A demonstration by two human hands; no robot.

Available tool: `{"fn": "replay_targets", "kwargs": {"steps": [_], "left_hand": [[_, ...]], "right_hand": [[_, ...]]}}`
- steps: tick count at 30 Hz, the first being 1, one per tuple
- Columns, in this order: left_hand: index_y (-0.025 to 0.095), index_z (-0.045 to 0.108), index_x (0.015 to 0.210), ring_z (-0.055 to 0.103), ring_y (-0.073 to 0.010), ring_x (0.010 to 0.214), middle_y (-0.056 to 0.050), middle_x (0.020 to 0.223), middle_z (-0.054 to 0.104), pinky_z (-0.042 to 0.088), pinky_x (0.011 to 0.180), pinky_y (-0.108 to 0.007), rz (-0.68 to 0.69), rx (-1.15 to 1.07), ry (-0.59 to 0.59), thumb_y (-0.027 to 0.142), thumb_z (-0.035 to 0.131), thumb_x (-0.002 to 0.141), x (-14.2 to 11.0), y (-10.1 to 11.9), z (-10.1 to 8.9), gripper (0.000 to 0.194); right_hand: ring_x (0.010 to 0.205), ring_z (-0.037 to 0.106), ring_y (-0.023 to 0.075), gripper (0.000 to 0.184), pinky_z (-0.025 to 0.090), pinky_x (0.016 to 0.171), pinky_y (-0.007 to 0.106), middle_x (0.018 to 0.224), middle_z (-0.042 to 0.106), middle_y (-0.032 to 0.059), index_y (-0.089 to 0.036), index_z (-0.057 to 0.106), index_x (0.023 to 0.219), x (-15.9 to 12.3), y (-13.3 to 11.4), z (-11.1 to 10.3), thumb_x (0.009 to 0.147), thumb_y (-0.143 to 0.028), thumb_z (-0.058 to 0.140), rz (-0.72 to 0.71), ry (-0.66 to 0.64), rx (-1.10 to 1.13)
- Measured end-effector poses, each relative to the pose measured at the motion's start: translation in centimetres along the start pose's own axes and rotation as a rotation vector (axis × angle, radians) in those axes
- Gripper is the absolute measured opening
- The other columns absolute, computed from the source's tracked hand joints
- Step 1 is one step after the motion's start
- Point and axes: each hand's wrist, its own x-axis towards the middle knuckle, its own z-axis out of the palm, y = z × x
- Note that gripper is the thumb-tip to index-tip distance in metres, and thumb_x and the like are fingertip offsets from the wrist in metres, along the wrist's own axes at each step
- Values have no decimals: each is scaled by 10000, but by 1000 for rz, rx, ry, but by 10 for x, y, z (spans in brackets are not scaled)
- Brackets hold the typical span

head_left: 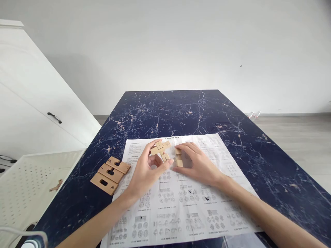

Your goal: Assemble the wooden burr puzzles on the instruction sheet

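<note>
A white cabinet (31, 82) with a black handle (54, 117) stands left of the hands (198, 163), a blue marbled surface (170, 112) beneath them, a pale wall (168, 44) beyond.

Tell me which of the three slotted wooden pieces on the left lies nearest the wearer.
The front piece, marked 2; the middle piece and the far piece both lie beyond it.

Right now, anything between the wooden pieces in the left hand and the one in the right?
At the near end, the left hand has its thumb tip between the crossed wooden pieces and the notched wooden piece in the right hand. Farther from the wearer, nothing visible: just a gap with the printed sheet behind.
</note>
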Motion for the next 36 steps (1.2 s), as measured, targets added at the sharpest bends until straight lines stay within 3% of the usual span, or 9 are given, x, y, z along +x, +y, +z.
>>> {"fn": "replay_targets", "kwargs": {"steps": [9, 13, 17, 20, 23, 27, 31, 36], "left_hand": [[290, 486, 1494, 732, -216, 909, -26, 1027, 752, 592, 801, -348, 8, -11, 34, 464, 804, 919, 1, 2, 0, 680], [293, 487, 1491, 733, -215, 889, -24, 1017, 748, 591, 790, -348, 9, 3, 16, 476, 810, 917, 1, 0, -1, 685], [304, 491, 1489, 739, -239, 991, -42, 1111, 745, 598, 817, -355, 14, 1, 13, 458, 815, 915, 1, 2, -1, 677], [309, 499, 1491, 733, -262, 1075, -67, 1226, 727, 607, 818, -349, 38, 0, -10, 434, 835, 896, 0, 2, -1, 695], [309, 518, 1496, 731, -247, 1034, -67, 1219, 728, 611, 800, -334, 91, 40, -44, 425, 842, 890, -2, 0, 0, 697], [299, 571, 1473, 698, -189, 863, -38, 1090, 740, 607, 742, -303, 185, 70, -93, 427, 883, 856, -2, -4, -1, 704], [301, 611, 1439, 569, -125, 687, 27, 899, 674, 590, 711, -289, 293, 139, -58, 412, 905, 836, -1, -8, -1, 680], [296, 622, 1415, 524, -112, 652, 38, 890, 654, 564, 666, -268, 351, 196, -43, 397, 907, 839, 2, -11, -2, 650]], "right_hand": [[1360, 586, 370, 678, 539, 1114, 633, 1448, 616, 120, -320, 527, 1498, 1, 4, -5, 910, -475, 827, -14, -67, 19], [1354, 608, 341, 567, 533, 1135, 609, 1462, 627, 109, -304, 604, 1413, 5, 6, -14, 908, -427, 831, -5, -111, 84], [1235, 700, 301, 594, 586, 1080, 566, 1373, 703, 112, -274, 614, 1389, 8, 4, -20, 866, -394, 869, 131, -118, 390], [1236, 730, 294, 613, 599, 1070, 555, 1319, 762, 102, -285, 600, 1416, 8, 4, -22, 883, -434, 864, 244, -234, 755], [1228, 741, 297, 602, 578, 1089, 567, 1301, 782, 95, -282, 637, 1404, 6, 2, -21, 883, -469, 873, 255, -305, 945], [1262, 718, 311, 598, 524, 1151, 583, 1392, 740, 108, -268, 704, 1355, 5, -3, -18, 842, -496, 909, 276, -292, 1023], [1309, 682, 328, 576, 473, 1191, 582, 1426, 718, 120, -257, 737, 1333, 6, -9, -18, 847, -519, 904, 302, -295, 1060], [1304, 676, 337, 550, 444, 1203, 596, 1411, 729, 124, -254, 751, 1331, 5, -13, -16, 873, -532, 878, 318, -297, 1086]]}}
